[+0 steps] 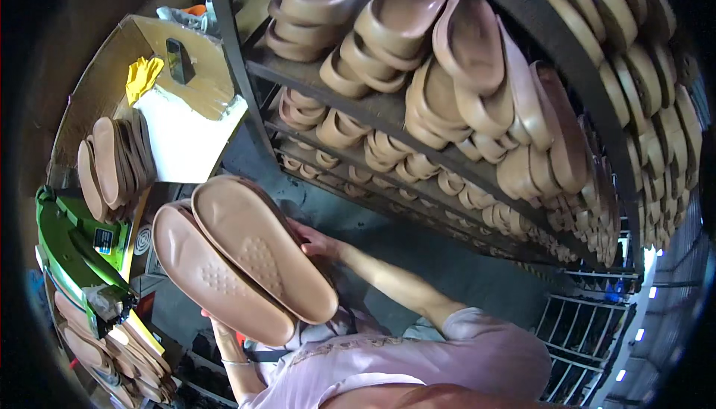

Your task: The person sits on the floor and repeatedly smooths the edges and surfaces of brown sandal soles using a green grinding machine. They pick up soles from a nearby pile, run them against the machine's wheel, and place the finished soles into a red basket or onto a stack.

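Two tan shoe soles (257,249), side by side with rounded ends and a patch of small raised bumps each, are held up in front of me. More brown layers show under their far edges; how many cannot be made out. My right hand (317,242) grips the far right side of the soles, fingers partly behind them. From below left, my left hand (216,325) holds their near edge, and most of its fingers are hidden by the sole.
A rack (350,85) of tan moulded footwear fills the right. Left stands a cardboard-sided bench with a white sheet (183,137), yellow gloves (143,79), a phone (177,61) and stacked soles (112,163). Nearer are a green machine part (74,237) and more soles (123,357).
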